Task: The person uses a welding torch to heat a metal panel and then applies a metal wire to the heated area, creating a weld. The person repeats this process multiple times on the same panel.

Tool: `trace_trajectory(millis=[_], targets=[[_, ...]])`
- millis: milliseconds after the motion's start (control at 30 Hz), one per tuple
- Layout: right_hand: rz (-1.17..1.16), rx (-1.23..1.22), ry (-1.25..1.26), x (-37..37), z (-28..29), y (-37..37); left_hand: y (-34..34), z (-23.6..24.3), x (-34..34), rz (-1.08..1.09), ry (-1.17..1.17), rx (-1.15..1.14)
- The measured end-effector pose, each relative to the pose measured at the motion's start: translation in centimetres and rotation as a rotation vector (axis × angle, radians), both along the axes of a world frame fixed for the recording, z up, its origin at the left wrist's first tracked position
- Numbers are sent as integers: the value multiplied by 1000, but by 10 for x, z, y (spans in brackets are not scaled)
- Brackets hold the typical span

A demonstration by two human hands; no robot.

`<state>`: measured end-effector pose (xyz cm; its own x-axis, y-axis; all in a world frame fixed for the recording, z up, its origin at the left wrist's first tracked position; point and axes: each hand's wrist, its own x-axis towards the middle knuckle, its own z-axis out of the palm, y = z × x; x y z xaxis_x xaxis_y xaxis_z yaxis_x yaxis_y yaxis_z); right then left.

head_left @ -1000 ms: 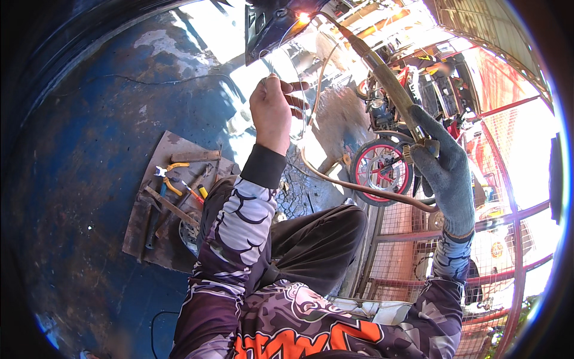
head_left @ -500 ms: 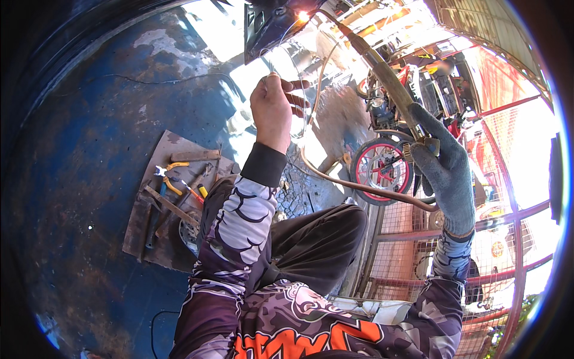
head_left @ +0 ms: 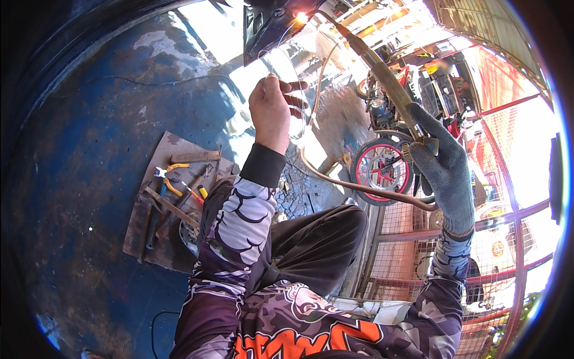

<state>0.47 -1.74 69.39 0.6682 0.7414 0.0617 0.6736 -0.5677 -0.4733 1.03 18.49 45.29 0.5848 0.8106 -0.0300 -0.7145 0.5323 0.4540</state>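
Observation:
My left hand (head_left: pixel 270 116), bare, pinches a thin metal wire (head_left: pixel 289 32) between thumb and forefinger, its other fingers apart. The wire runs up toward a bright flame (head_left: pixel 302 17) beside a dark panel (head_left: pixel 260 30) at the top. In a grey knit glove, my right hand (head_left: pixel 442 173) is closed around the rear of a brass gas welding torch (head_left: pixel 385 75). The torch slants up and left, its thin bent nozzle ending at the flame. Glare hides just where wire and panel meet.
A brown hose (head_left: pixel 382 190) loops below the torch. On the blue floor at left, a board (head_left: pixel 136 230) bears yellow-handled pliers (head_left: pixel 173 179), a hammer (head_left: pixel 170 206) and other tools. Motorcycles, one with a pink-rimmed wheel (head_left: pixel 382 170), and a red mesh fence (head_left: pixel 399 251) stand at right.
My left hand has shifted very slightly left with the wire. The flame sits a touch further left; my right hand holds the torch almost still.

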Motion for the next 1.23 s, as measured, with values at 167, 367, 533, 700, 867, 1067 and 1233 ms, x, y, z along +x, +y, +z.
trace_trajectory(millis=[167, 367, 533, 700, 867, 1067, 1233], targets=[[-2, 9, 5, 1, -1, -1, 1, 1, 0, 2, -8, -8], [10, 3, -25, 2, -1, 0, 0, 1, -1, -3, 11, 24], [10, 9, -15, 4, -3, 1, 1, 1, -1, -11, 9, 8], [-4, -2, -20, 0, -1, 1, 0, 1, -2, -9, 4, 17], [-36, -15, 12, -2, 1, 2, 0, 2, -3, 4, 4, 17], [21, 31, 7, 1, -3, 1, 1, 1, -3, 17, 2, -15], [-61, -25, 40, -2, 1, 3, 2, 0, -4, 0, -6, -19]])
